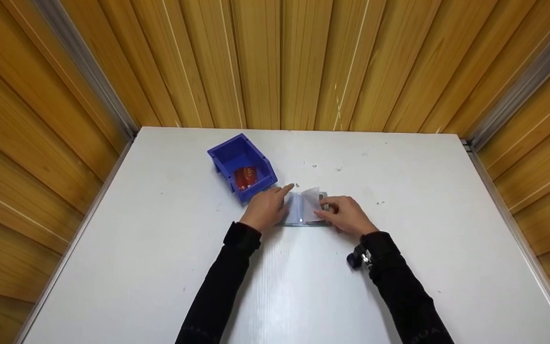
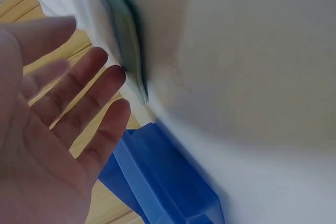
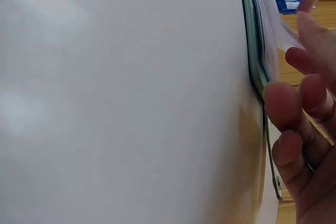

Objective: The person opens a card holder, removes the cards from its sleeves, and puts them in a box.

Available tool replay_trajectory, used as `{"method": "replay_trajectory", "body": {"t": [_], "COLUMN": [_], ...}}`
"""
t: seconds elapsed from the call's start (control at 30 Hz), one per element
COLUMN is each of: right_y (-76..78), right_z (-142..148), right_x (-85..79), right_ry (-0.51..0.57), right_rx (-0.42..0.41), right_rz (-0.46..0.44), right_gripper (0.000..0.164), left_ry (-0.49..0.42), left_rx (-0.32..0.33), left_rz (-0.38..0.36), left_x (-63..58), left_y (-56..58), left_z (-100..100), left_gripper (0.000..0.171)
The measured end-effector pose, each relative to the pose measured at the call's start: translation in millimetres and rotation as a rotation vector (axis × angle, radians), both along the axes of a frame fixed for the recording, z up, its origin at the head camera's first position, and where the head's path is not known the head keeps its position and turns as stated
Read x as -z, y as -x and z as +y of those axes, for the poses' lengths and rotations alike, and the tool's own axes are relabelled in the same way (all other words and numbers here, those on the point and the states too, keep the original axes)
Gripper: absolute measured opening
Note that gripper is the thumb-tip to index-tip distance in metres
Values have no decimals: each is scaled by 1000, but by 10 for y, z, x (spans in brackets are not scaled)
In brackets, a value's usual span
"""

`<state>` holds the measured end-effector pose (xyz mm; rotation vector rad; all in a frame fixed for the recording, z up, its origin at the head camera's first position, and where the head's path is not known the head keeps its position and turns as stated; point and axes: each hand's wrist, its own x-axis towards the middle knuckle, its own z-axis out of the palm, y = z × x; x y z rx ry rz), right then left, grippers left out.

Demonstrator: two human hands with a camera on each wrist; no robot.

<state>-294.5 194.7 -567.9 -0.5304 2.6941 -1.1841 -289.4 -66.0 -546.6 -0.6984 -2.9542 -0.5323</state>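
A small booklet (image 1: pixel 294 210) with clear plastic sleeves and a pale green cover lies spread on the table. My right hand (image 1: pixel 349 214) pinches a translucent sleeve page (image 1: pixel 310 204) between thumb and fingers, and the page stands raised. In the right wrist view, the lower fingers (image 3: pixel 283 103) curl loosely beside the booklet's edge (image 3: pixel 254 40). My left hand (image 1: pixel 266 208) rests at the left side of the booklet, index finger extended. Straight, spread fingers of that hand (image 2: pixel 86 98) show in the left wrist view, near the cover edge (image 2: pixel 126 40).
A blue plastic bin (image 1: pixel 268 179) stands just behind the left hand, with red packets (image 1: pixel 245 177) inside. The white tabletop (image 1: pixel 136 248) carries small scuff marks. Wood-patterned panels (image 1: pixel 303 67) enclose the back and sides.
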Motion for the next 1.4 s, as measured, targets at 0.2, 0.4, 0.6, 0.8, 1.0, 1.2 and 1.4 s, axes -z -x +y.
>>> {"method": "replay_trajectory", "body": {"t": [0.2, 0.4, 0.6, 0.8, 1.0, 1.2, 1.4], "right_y": [-23, -49, -28, 1, 27, 74, 86], "right_z": [-182, -297, -256, -99, 21, 81, 129], "right_x": [-31, 9, 18, -10, -27, -23, -12], "right_ry": [-35, -146, -220, -346, -389, -350, -269], "right_rx": [-57, -141, -124, -51, -16, -23, -39], "right_rz": [88, 101, 113, 93, 38, -28, -50], "right_gripper": [36, 33, 42, 65, 74, 82, 84], "left_ry": [-58, 6, 135, 180, 144, 147, 98], "left_rx": [-41, 9, 57, 40, 13, -10, -21], "left_rz": [190, 257, 262, 274, 235, 237, 229], "left_x": [-69, -63, 66, 131, 110, 104, 117], "left_y": [13, -23, -45, -48, -49, -51, -39], "left_z": [8, 49, 87, 85, 47, -5, 77], "left_gripper": [50, 41, 23, 12, 12, 9, 9]}}
